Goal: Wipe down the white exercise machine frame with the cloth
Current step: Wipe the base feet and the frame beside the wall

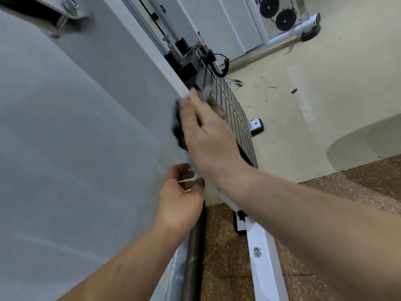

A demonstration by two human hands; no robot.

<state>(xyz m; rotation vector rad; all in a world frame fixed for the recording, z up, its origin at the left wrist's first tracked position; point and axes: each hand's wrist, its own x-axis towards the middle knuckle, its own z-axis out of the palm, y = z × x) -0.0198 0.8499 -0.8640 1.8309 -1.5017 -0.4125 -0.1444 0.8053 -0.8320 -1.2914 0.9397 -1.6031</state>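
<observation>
White exercise machine frame (pixel 86 127) stands at left as a person's right hand (pixel 208 135) presses a dark cloth (pixel 178 130) against its edge, fingers straight and together. The left hand (pixel 180 200) hangs just below, fingers loosely curled, gripping nothing.

Left hand (pixel 180 200): bare, thumbnail short.
Right hand (pixel 208 144): bare, fingertips blurred in my feed.
Forearms (pixel 325 224): bare up to the frame edge.
</observation>
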